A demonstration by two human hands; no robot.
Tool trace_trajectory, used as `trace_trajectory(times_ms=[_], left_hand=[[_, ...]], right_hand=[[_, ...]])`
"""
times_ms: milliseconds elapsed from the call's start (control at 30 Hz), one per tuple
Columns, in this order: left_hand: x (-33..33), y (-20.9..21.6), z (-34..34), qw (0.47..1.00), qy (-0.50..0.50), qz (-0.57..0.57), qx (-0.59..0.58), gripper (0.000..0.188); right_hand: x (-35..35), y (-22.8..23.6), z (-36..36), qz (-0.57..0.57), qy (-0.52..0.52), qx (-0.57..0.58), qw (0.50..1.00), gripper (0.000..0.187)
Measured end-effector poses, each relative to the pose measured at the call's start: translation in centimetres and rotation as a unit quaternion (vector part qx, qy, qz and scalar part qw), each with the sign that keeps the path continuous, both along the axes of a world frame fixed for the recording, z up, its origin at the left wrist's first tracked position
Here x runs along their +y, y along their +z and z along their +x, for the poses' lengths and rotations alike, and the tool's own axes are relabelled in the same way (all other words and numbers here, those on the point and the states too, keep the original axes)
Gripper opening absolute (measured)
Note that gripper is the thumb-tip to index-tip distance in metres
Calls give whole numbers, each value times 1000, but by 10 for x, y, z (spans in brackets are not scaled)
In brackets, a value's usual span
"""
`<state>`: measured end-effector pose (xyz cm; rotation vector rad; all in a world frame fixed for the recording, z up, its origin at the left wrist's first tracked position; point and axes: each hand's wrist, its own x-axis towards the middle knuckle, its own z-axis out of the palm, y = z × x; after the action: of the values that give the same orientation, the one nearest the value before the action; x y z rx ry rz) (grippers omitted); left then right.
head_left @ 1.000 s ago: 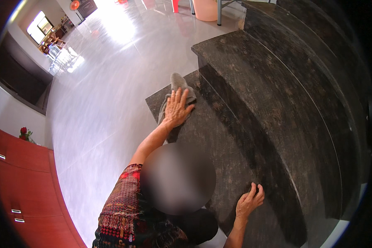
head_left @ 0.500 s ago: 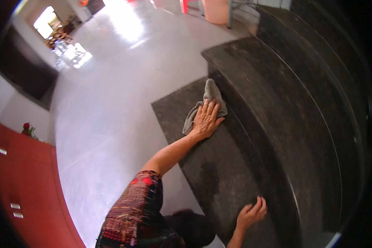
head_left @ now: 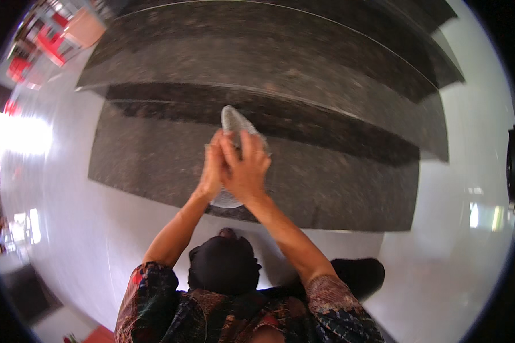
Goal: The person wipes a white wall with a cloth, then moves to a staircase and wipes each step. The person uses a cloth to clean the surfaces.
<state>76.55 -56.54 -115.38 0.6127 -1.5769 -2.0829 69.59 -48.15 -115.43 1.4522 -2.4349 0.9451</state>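
A grey cloth (head_left: pixel 234 120) is gathered between my two hands over the lowest dark stone step (head_left: pixel 337 188). One end of it sticks up past the fingers, and another part shows below the palms near the step's front edge. My left hand (head_left: pixel 210 168) is closed on the cloth from the left side. Pressed against it, my right hand (head_left: pixel 247 171) grips the cloth too, its fingers bent over the top and slightly blurred. Much of the cloth is hidden by the hands.
More dark steps (head_left: pixel 257 57) rise beyond the lowest one. A pale shiny floor (head_left: pixel 114 223) runs along the front and both sides. At the far left stand a peach-coloured bucket (head_left: pixel 84 27) and a red stool (head_left: pixel 50 44). My dark-clad knees (head_left: pixel 224 266) are close below the step.
My view has turned to face the steps. The left hand, earlier spread flat on the cloth, now grips it. My right hand, earlier apart and without cloth, has joined it there.
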Motion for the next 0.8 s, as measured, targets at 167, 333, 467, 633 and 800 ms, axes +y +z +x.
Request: trace_trajectory(times_ms=[167, 333, 467, 633, 800], left_hand=[[-46, -6, 57, 945, 192, -212, -158, 34], [-83, 0, 100, 802, 209, -506, -237, 32], [-58, -12, 76, 760, 142, -571, -278, 42], [-42, -20, 66, 701, 53, -637, -317, 55], [-37, -18, 66, 678, 37, -638, -363, 56]], right_hand=[[-12, -18, 25, 45, -21, 6, 999, 64], [8, -3, -11, 92, -93, 37, 991, 61], [108, -8, -101, 157, -195, 112, 961, 58], [227, -11, -163, 260, -330, 82, 904, 57], [325, -5, -175, 266, -498, 68, 822, 44]])
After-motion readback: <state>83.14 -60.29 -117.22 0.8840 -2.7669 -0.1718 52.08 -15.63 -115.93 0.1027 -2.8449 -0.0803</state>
